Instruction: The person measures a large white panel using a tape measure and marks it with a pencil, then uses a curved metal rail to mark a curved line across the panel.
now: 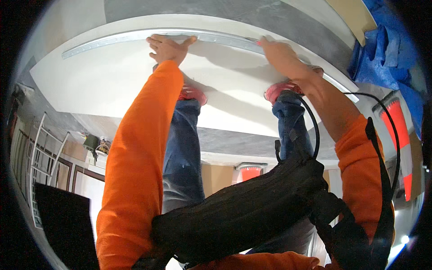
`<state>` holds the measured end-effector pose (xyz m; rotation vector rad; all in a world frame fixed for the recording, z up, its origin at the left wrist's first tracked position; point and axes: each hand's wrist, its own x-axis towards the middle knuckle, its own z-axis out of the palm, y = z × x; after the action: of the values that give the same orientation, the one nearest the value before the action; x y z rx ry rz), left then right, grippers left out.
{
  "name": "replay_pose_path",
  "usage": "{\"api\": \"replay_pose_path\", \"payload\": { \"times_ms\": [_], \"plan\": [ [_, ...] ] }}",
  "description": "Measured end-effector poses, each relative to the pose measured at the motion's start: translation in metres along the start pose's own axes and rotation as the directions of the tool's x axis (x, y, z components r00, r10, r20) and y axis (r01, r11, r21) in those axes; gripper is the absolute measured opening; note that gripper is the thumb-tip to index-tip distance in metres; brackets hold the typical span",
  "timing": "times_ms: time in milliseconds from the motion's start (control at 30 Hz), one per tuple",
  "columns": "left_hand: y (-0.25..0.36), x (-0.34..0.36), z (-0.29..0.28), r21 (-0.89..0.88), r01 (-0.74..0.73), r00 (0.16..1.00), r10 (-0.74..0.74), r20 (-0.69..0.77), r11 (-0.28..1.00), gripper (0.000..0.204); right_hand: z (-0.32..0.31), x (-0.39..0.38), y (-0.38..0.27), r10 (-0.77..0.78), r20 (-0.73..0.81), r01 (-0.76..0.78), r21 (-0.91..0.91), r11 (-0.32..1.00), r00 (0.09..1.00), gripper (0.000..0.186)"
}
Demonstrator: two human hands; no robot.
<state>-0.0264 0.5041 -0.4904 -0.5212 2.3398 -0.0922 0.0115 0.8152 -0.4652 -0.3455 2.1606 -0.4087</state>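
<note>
A long galvanised metal profile (112, 42) lies across the far part of a large white board (234, 103) on the floor. My left hand (170, 47) presses down on the profile, fingers and thumb spread. Further right, my right hand (276, 53) is closed round a small thin tool (253, 40) with a bit of red showing. Its tip is at the profile's edge; whether it is a knife or a pencil I cannot make out. My feet, in red shoes (192, 93), stand on the board between my arms.
Blue sheeting (391, 47) is bunched at the far right, with an orange-and-white traffic cone (396, 126) nearer. Another cone (250, 172) shows behind my legs. A white ladder-like frame (42, 157) stands at the left. A black bag (238, 207) and cable (315, 121) hang below me.
</note>
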Motion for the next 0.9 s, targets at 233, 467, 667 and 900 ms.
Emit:
{"api": "replay_pose_path", "payload": {
  "times_ms": [233,467,667,900],
  "plan": [
    [0.031,-0.025,0.009,-0.151,0.016,0.998,-0.008,0.056,0.988,0.136,0.007,-0.119,0.141,0.122,0.025,-0.119,-0.076,0.990,0.992,0.025],
    [0.070,-0.056,0.058,-0.006,-0.131,0.991,0.130,-0.021,0.991,0.141,0.034,-0.182,0.107,0.374,0.015,-0.362,0.284,0.888,0.927,0.025],
    [0.114,-0.062,0.066,0.061,-0.077,0.990,0.069,0.124,0.995,0.144,0.012,-0.207,0.093,0.495,0.115,-0.495,0.409,0.767,0.862,0.025],
    [0.088,-0.047,0.070,0.284,-0.169,0.982,0.137,0.127,0.944,0.140,0.028,-0.228,0.088,0.623,0.099,-0.581,0.496,0.645,0.776,0.031]
  ]
}}
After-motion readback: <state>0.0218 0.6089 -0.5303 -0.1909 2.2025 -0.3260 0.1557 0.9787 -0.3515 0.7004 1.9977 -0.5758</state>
